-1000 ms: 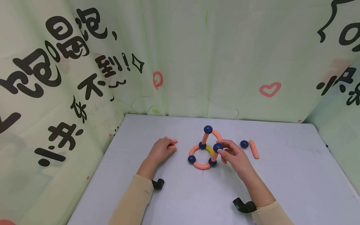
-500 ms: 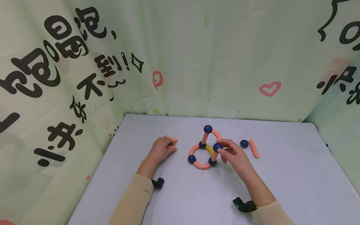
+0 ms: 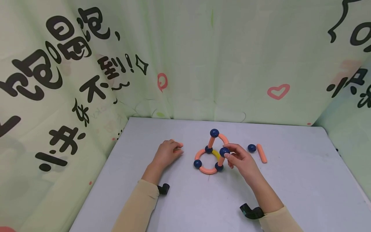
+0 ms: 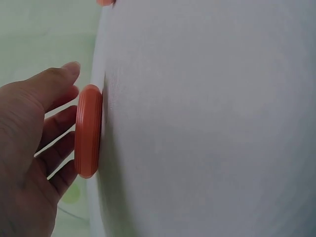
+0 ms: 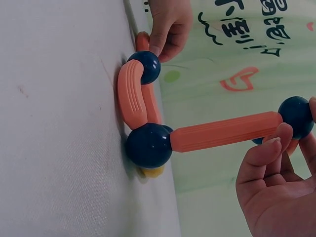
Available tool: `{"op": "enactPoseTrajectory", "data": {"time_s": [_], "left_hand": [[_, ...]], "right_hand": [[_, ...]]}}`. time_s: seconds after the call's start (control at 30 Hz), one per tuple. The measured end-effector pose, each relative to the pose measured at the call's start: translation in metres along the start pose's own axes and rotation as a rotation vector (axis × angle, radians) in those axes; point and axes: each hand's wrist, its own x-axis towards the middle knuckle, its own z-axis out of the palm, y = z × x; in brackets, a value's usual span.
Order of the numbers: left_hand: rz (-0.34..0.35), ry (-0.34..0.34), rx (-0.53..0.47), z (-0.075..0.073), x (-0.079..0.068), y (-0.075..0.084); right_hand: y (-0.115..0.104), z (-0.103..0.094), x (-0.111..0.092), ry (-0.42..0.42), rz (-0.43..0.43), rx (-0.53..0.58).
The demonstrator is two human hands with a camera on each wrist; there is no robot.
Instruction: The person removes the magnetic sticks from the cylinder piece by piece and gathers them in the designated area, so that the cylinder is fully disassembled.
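A magnetic stick-and-ball frame stands on the table. Its base ring has blue balls joined by orange curved sticks (image 3: 208, 171) and a yellow curved stick (image 3: 216, 155). Two straight orange sticks rise from the ring, topped by a far blue ball (image 3: 214, 133) and a near blue ball (image 3: 224, 152), with an orange arched stick (image 3: 223, 138) between these. My right hand (image 3: 240, 159) pinches the near top ball between thumb and fingers. To the left, my left hand (image 3: 167, 153) lies by a loose orange stick (image 4: 89, 131), fingers loosely bent behind it and thumb lifted away.
Right of the frame, a loose blue ball (image 3: 252, 148) lies beside a straight orange stick (image 3: 262, 153). The white table (image 3: 203, 206) reaches back to a printed curtain (image 3: 191, 64), which also hangs along both sides.
My left hand's fingers and thumb have spread and shifted slightly, and the orange piece seen between them earlier is now hidden in the head view. My right hand keeps its pinch on the ball.
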Motion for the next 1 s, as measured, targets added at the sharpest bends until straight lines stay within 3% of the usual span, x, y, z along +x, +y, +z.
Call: {"op": "enactPoseTrajectory", "data": {"time_s": [0.27, 0.7, 0.87, 1.0], "left_hand": [[0.035, 0.025, -0.038, -0.007, 0.008, 0.019], [-0.015, -0.093, -0.448, -0.027, 0.036, 0.074], [-0.032, -0.12, -0.592, -0.027, 0.045, 0.09], [-0.029, -0.138, -0.643, -0.025, 0.05, 0.102]], "right_hand": [[0.0, -0.001, 0.0, 0.002, 0.008, 0.006], [-0.001, -0.002, 0.001, -0.007, -0.005, -0.008], [-0.002, -0.004, 0.002, -0.021, -0.006, -0.016], [-0.001, -0.005, 0.005, -0.042, -0.033, -0.013]]}}
